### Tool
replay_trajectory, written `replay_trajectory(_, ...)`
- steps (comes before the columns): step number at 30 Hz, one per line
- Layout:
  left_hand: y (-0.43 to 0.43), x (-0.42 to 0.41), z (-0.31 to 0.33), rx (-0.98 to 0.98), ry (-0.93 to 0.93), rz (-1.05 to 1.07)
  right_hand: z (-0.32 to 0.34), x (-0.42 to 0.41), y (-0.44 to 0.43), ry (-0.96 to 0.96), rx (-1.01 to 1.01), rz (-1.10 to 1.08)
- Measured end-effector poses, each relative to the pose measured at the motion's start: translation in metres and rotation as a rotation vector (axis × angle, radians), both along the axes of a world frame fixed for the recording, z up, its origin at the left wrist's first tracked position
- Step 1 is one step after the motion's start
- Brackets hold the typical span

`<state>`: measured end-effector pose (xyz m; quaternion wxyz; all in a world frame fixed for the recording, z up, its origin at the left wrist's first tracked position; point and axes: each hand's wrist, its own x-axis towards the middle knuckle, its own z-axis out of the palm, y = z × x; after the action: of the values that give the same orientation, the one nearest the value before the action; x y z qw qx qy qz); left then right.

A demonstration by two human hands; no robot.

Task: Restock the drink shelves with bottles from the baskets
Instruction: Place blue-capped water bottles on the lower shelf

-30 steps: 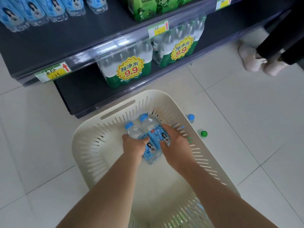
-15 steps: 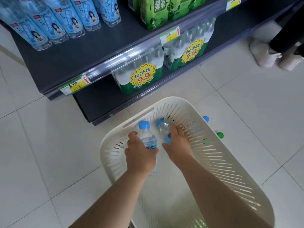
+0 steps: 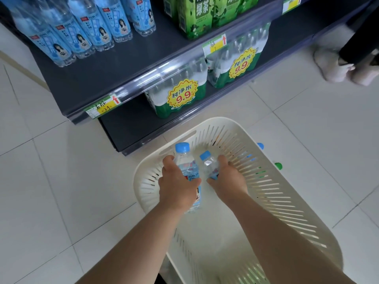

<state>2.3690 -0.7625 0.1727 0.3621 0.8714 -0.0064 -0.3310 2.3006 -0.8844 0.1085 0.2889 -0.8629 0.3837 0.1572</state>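
Reaching over a cream slotted basket (image 3: 287, 201) that stands on the white tiled floor (image 3: 51, 181), the person holds one bottle in each hand. The left hand (image 3: 176, 185) has its fingers wrapped tight around a blue-capped water bottle (image 3: 185, 158), cap pointing toward the shelves. The right hand (image 3: 227, 177) has its fingers closed around a second blue-capped bottle (image 3: 209, 163), just beside the first and tilted a little to the left. Both bottles are above the basket's far end. In front, the dark upper shelf (image 3: 106, 68) carries a row of matching blue-labelled bottles (image 3: 82, 35) at its left and green tea cartons (image 3: 194, 15) further right, with bare shelf in front of them. Below it sit shrink-wrapped water packs (image 3: 180, 95) marked 9.9. Blue and green caps (image 3: 277, 165) show beyond the basket's right wall.
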Motion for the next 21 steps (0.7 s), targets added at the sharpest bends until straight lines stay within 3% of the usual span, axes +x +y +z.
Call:
replay_trajectory(4, -0.001, 0.000, 0.036, -0.058, 0.028, 0.028, 0.056, -0.018, -0.002, -0.079, 0.049, -0.064)
replay_trajectory(10, 0.003, 0.007, 0.106, -0.214, 0.005, 0.098, 0.162, -0.010, -0.013, -0.149, -0.037, -0.080)
replay_trajectory(15, 0.021, 0.037, 0.170, -0.310, -0.133, 0.149, 0.237, 0.032, -0.013, -0.338, -0.071, -0.064)
replay_trajectory(21, 0.056, 0.096, 0.199, -0.398, -0.239, 0.275, 0.275, 0.110, 0.007, -0.609, 0.061, -0.085)
